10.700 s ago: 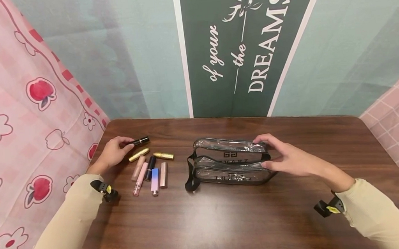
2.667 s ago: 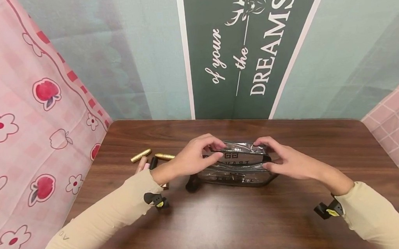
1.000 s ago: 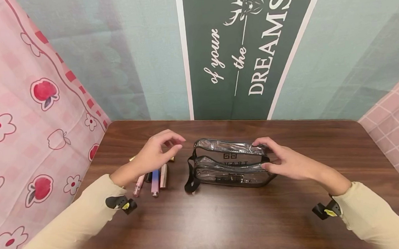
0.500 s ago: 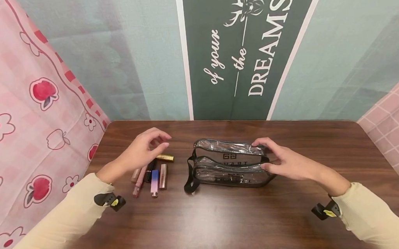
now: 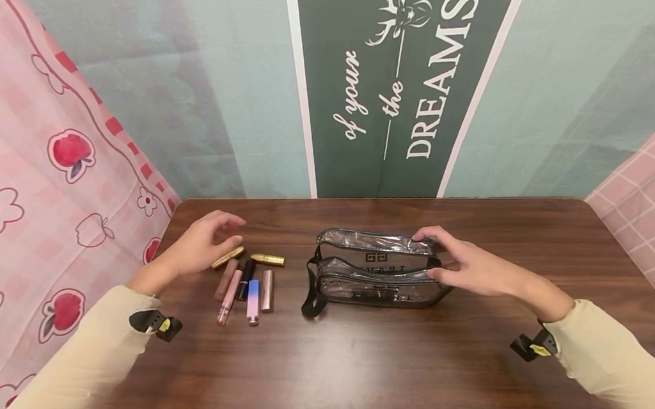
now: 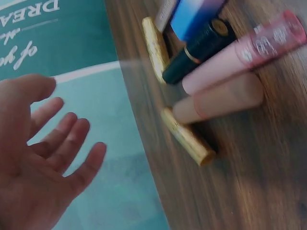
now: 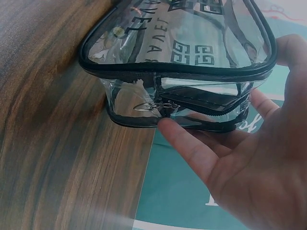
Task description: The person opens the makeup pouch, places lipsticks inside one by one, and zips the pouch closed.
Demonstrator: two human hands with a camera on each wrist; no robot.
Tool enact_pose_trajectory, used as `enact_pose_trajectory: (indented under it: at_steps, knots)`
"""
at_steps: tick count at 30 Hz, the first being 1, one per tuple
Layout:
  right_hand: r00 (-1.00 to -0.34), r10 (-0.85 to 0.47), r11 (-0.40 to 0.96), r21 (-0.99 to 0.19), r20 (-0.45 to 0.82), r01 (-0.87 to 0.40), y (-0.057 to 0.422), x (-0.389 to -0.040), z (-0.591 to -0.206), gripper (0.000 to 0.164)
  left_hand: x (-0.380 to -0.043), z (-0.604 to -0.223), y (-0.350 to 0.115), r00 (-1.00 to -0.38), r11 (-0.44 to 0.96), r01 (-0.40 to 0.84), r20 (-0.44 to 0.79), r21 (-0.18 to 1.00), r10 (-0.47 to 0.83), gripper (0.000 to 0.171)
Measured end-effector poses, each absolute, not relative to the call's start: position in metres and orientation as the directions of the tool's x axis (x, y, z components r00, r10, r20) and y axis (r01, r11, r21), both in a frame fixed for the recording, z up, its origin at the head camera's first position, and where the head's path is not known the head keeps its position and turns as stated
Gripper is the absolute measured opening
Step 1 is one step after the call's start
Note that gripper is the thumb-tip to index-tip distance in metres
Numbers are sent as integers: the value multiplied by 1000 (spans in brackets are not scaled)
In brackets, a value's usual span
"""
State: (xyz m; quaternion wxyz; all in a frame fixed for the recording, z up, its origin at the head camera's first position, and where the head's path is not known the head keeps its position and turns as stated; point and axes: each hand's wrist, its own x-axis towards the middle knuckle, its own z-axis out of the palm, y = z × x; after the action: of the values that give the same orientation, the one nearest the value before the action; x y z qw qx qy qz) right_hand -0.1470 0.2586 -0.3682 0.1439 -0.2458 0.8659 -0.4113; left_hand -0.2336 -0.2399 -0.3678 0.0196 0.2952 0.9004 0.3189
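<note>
My left hand, fingers loosely bent and holding nothing, hovers over the far-left end of a cosmetics group. Below it lie two gold lipsticks, a brownish tube, a pink lip gloss, a black tube, a blue-purple lipstick and a rose-gold one. My right hand grips the right end of a clear, black-trimmed toiletry bag, thumb near, fingers far. Its top gapes open. A dark slim item shows dimly through the front wall. In the right wrist view, the thumb presses beside the zipper pull.
A black strap loop hangs off the bag's left end onto the brown wooden table. Behind the table hangs a green printed cloth. Pink patterned cloth borders the left side, and pink checks the right.
Earlier my left hand held a black tube, then reached over the bag's opening. It has since moved back left, empty, above the cosmetics. My right hand keeps its grip on the bag.
</note>
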Motion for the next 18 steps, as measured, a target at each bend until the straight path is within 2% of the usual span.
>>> enact_pose_trajectory:
  at_steps: [18]
  knots:
    - [-844,-536,552,-770,-31,-322,257,-142,-372,59,-242,-392,-268,-844,758,389,-128,523,521,41]
